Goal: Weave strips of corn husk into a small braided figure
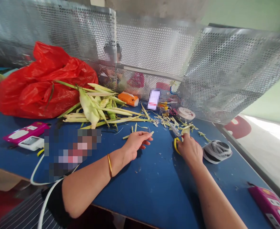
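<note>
My left hand rests on the blue table, fingers stretched toward a thin strip of leaf that its fingertips touch. My right hand is closed round the yellow handles of a pair of scissors, whose blades point away among leaf trimmings. A pile of long green and pale leaves lies beyond the left hand, in front of a red plastic bag.
A perforated metal screen bounds the table's far side. A roll of black and white cord lies right of the right hand. Pink and white devices sit left, an orange object and a round tin at the back, a pink device lower right.
</note>
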Tool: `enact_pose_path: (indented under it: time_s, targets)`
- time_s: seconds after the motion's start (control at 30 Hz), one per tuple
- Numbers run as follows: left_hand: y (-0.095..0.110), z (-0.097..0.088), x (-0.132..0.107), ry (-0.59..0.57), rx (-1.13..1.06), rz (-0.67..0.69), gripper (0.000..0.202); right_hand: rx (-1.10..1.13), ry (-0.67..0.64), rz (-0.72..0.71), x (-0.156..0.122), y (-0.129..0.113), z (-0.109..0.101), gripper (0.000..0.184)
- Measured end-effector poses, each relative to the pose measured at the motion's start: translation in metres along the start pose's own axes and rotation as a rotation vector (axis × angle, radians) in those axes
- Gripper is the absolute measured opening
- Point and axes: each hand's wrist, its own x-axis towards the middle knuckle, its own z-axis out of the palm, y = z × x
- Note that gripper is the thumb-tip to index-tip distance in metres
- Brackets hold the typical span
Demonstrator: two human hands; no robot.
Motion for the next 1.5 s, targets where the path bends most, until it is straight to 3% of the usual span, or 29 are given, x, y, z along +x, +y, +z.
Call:
enact_pose_path:
  time_s: [0.13,0.23,0.37,0.47,0.53,0.63,0.73,0.8,0.9,1.03,1.1,1.17,1.2,1.3,1.37,1.5]
  targets:
    - [-0.004,0.006,-0.007,-0.029,0.031,-0.015,0.013,-0.066,0.08,-0.081,-0.003,-0.001,0.003,0.028]
    - [-0.004,0.01,-0.012,-0.035,0.053,0.024,0.014,0.083,0.194,-0.318,-0.005,-0.017,0.003,0.033]
    - [-0.003,0.012,-0.015,-0.089,0.043,0.083,0.015,0.325,0.053,-0.74,0.008,-0.058,0.006,0.045]
    - [-0.002,0.01,-0.014,-0.127,0.036,0.063,0.019,0.307,-0.015,-0.92,0.025,-0.089,0.014,0.045]
    - [-0.002,0.008,-0.012,-0.135,0.036,0.049,0.02,0.3,-0.038,-0.959,0.036,-0.1,0.021,0.039]
    - [-0.001,0.005,-0.009,-0.108,0.032,0.006,0.016,0.297,0.025,-0.827,0.051,-0.096,0.031,0.029]
    - [0.0,0.003,-0.008,-0.092,0.019,-0.052,0.012,0.307,0.174,-0.538,0.062,-0.07,0.034,0.033]
    - [0.001,0.004,-0.007,-0.097,0.016,-0.073,0.012,0.327,0.235,-0.419,0.064,-0.053,0.033,0.036]
    - [0.0,0.005,-0.007,-0.083,0.009,-0.071,0.012,0.379,0.183,-0.491,0.057,-0.045,0.032,0.031]
    - [-0.001,0.004,-0.004,-0.025,-0.01,-0.035,0.012,0.426,0.109,-0.624,0.04,-0.051,0.033,0.02]
    - [-0.001,0.003,-0.004,-0.004,-0.028,-0.035,0.012,0.451,0.194,-0.522,0.035,-0.047,0.029,0.024]
    - [-0.001,0.003,-0.004,0.027,-0.029,-0.01,0.012,0.59,0.269,-0.325,0.03,-0.039,0.02,0.03]
    - [-0.001,0.004,-0.004,0.047,-0.02,0.015,0.012,0.725,0.237,-0.244,0.026,-0.034,0.014,0.033]
    - [-0.006,0.007,-0.006,0.091,0.028,0.121,0.013,1.141,-0.07,-0.172,0.003,-0.033,0.001,0.05]
    - [-0.01,0.01,-0.007,0.083,0.059,0.203,0.012,1.263,-0.221,-0.147,-0.016,-0.042,-0.004,0.053]
    - [-0.015,0.013,-0.008,0.038,0.082,0.331,0.01,1.45,-0.284,-0.092,-0.04,-0.065,-0.005,0.048]
